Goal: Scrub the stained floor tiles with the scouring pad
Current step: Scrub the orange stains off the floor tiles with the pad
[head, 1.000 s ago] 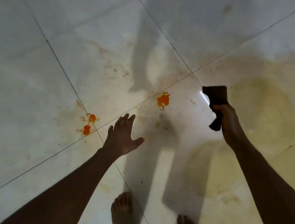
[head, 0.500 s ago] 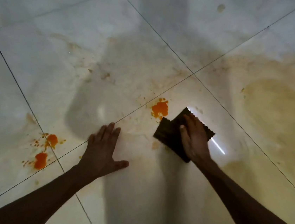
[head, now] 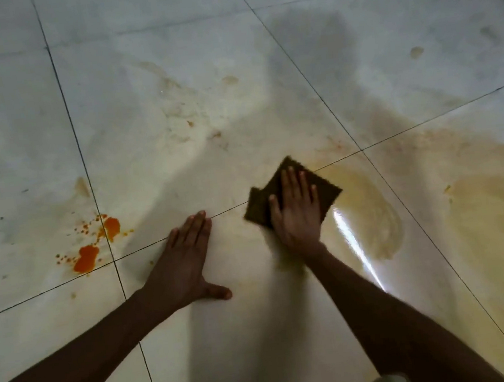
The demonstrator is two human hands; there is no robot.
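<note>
now we press the scouring pad [head: 291, 191] flat under our right hand [head: 297, 217], pushed over the central orange blot (gone from sight); left hand [head: 186, 261] splayed flat bracing, orange splatter [head: 93, 246] at nine o'clock untouched.

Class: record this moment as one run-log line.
right hand pressing scouring pad flat | left hand braced on floor tiles | orange stains untouched

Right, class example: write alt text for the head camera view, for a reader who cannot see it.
A person's right hand presses a dark scouring pad flat on pale floor tiles; the left hand lies flat beside it. Orange splatters sit to the left, a yellowish smear to the right.
</note>
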